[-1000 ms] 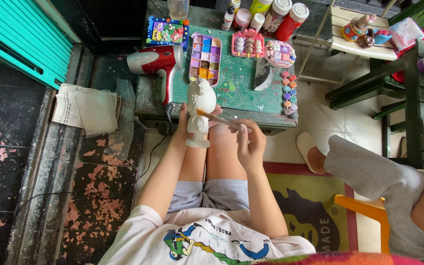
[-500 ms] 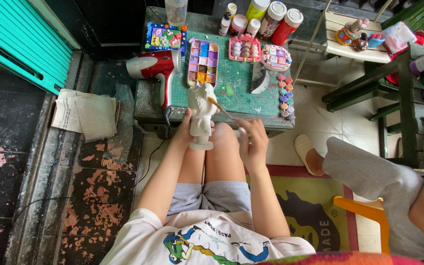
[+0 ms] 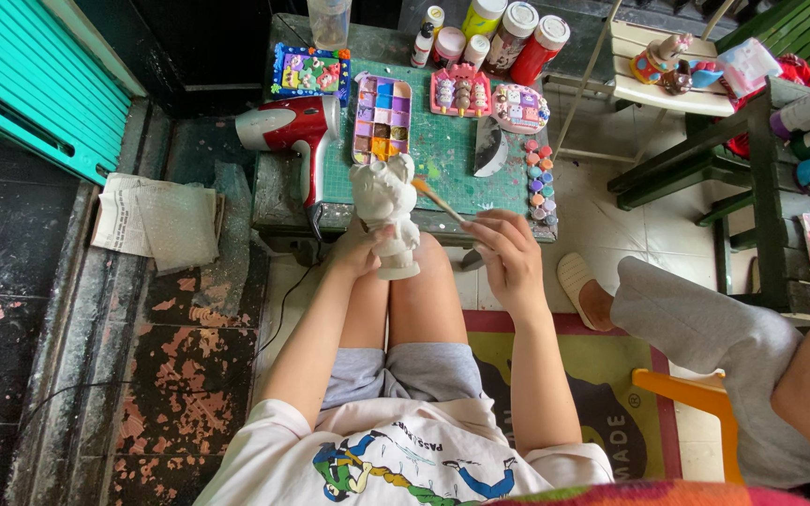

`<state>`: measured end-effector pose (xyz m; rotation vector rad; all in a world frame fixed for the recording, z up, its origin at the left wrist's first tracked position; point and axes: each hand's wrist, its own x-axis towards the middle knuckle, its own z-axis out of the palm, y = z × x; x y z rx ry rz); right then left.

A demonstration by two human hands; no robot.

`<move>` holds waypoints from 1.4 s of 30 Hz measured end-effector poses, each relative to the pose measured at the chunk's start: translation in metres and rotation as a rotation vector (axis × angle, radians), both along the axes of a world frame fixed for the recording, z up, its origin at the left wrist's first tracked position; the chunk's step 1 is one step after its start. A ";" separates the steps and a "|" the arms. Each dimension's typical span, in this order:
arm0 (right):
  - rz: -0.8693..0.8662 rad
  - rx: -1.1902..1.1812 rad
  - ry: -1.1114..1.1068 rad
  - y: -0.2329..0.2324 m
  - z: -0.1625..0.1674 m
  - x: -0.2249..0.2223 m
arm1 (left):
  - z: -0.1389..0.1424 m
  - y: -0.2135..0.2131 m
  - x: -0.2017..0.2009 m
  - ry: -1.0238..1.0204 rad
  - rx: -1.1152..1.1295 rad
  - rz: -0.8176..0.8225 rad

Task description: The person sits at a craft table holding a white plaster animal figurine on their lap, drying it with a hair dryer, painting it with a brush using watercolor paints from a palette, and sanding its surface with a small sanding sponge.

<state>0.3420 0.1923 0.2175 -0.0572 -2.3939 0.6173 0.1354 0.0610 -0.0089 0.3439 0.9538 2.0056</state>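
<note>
A white unpainted plaster figurine (image 3: 386,211) stands upright over my knees, and my left hand (image 3: 360,251) grips it near the base. In my right hand (image 3: 508,258) I hold a thin paintbrush (image 3: 441,202) whose tip touches the figurine's upper right side. Just beyond the figurine sits a low table with a green cutting mat (image 3: 442,150). On the mat lies a paint palette (image 3: 382,117) with several coloured wells.
A red and white hair dryer (image 3: 291,126) lies on the table's left side. Paint bottles (image 3: 508,33), small painted figures and a strip of tiny paint pots (image 3: 538,178) fill the rest. Another person's leg (image 3: 705,328) and slipper are at right. Newspaper (image 3: 157,220) lies on the floor at left.
The view has shifted slightly downward and closer. Both hands keep the figurine and brush in about the same place, the brush still at the figurine's upper side.
</note>
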 end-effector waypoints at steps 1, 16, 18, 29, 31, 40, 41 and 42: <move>0.011 0.025 -0.018 0.002 0.001 0.000 | 0.005 0.002 0.002 0.107 -0.038 0.061; -0.184 -0.256 0.159 -0.002 0.001 0.037 | 0.085 0.015 0.068 1.198 -0.520 0.587; -0.187 -0.103 0.069 -0.012 0.003 0.032 | 0.086 0.018 0.073 1.296 -0.550 0.584; -0.066 0.200 -0.065 -0.025 0.009 0.018 | 0.070 0.020 0.073 1.221 -0.591 0.521; -0.051 0.142 -0.068 -0.028 0.007 0.017 | 0.070 0.020 0.074 1.243 -0.599 0.525; -0.015 0.322 -0.206 -0.016 0.020 0.002 | 0.068 0.025 0.080 1.365 -0.573 0.594; -0.013 0.338 -0.182 -0.016 0.022 -0.001 | 0.068 0.025 0.080 1.351 -0.583 0.598; -0.030 0.382 -0.216 -0.014 0.025 -0.005 | 0.067 0.025 0.079 1.337 -0.592 0.604</move>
